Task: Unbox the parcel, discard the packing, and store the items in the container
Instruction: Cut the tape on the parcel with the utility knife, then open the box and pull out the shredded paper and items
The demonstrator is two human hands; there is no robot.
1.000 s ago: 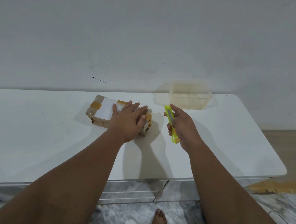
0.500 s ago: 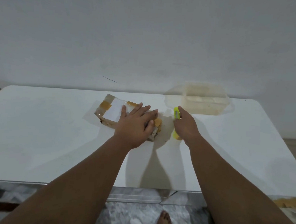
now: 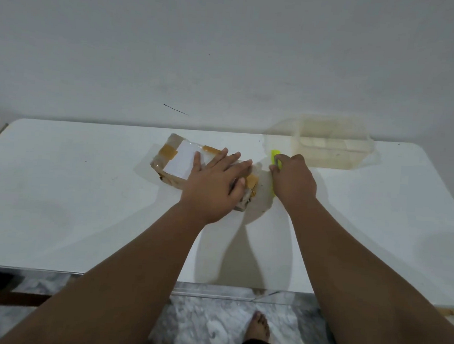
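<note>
A small cardboard parcel [image 3: 179, 159], wrapped in clear and brown tape with a white label, lies on the white table [image 3: 70, 201] near the middle. My left hand [image 3: 215, 187] presses flat on its right half with fingers spread. Just right of the parcel, my right hand [image 3: 292, 180] grips a yellow-green utility knife [image 3: 275, 156], its tip pointing away from me; most of the knife is hidden under the hand. A clear plastic container [image 3: 329, 146] stands behind the right hand, near the wall.
A grey wall rises directly behind the table. The table's front edge runs below my forearms, with marbled floor and my bare foot [image 3: 256, 327] beneath it. The table's right edge is near the frame's right side.
My right hand has lowered the knife from a raised grip down close beside the parcel's right end. My left hand stays pressed on the parcel. The view has shifted slightly.
</note>
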